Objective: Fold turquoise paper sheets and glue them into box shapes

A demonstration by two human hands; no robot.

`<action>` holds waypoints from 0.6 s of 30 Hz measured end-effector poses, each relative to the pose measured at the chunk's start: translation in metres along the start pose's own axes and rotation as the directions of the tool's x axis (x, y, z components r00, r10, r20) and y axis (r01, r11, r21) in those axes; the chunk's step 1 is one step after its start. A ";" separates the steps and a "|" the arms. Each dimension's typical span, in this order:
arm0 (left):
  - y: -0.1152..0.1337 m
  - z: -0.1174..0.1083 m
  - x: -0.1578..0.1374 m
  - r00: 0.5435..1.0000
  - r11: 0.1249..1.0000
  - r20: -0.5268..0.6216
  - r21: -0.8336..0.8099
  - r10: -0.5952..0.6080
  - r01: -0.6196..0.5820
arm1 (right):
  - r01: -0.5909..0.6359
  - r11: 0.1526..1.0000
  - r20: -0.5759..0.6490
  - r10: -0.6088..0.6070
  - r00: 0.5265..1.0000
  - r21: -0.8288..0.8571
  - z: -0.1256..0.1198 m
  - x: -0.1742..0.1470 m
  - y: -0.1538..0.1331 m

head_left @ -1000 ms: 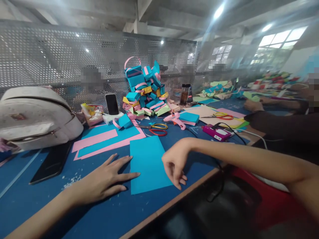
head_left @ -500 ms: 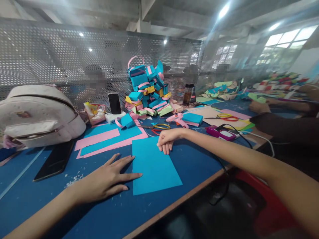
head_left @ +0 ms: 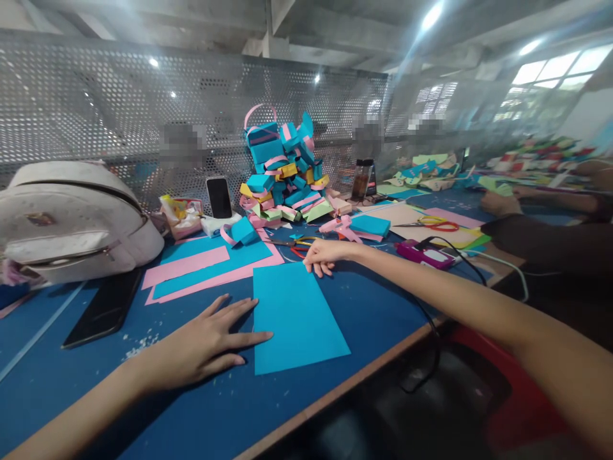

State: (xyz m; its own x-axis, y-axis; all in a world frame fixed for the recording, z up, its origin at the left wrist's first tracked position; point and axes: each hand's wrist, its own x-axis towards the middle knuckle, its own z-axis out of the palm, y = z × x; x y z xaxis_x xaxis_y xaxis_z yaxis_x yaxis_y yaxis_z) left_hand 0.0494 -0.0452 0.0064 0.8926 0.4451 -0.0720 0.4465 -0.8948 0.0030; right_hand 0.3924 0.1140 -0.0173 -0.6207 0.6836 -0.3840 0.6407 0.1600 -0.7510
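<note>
Blue paper (head_left: 295, 322) is lying on the counter (head_left: 201, 425) in front of the glue gun (head_left: 341, 227), likely feeling light and bendy, best held by edges. The left hand (head_left: 211, 343) is resting there, fingers wide; the right hand (head_left: 324, 257) is touching its far corner, maybe pinching, cannot tell. Behind the glue gun, a bottle (head_left: 361, 184) is holding something brown.

The left hand (head_left: 205, 348) lies spread at the blue sheet's (head_left: 297, 326) left edge. The right hand (head_left: 322, 257) touches its far right corner.

Right grip (head_left: 322, 257) moved along blue sheet (head_left: 294, 326), from right edge to far-right corner.
</note>
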 end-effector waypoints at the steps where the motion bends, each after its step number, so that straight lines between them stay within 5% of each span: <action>1: 0.000 0.000 0.000 1.000 1.000 0.003 -0.001 -0.004 0.004 | 0.000 1.000 -0.014 0.000 1.000 -0.021 0.000 0.001 -0.001; 9: 0.001 0.000 0.000 1.000 0.999 -0.017 0.029 0.018 -0.017 | -0.055 0.947 -0.170 0.001 0.985 -0.315 0.008 0.000 -0.023; 14: 0.001 0.000 0.000 1.000 0.999 -0.011 0.052 0.016 -0.015 | -0.119 0.814 -0.322 -0.086 0.943 -0.568 0.009 -0.001 -0.046; 18: 0.000 0.001 0.000 1.000 0.999 -0.015 0.041 0.005 -0.004 | -0.131 0.706 -0.329 -0.151 0.932 -0.695 0.013 0.010 -0.055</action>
State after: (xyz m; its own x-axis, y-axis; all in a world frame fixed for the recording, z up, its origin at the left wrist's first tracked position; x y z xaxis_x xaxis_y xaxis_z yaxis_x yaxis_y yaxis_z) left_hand 0.0494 -0.0454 0.0057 0.8955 0.4413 -0.0572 0.4398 -0.8973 -0.0379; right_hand 0.3448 0.1026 0.0130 -0.5264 0.8475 -0.0680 0.8485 0.5185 -0.1064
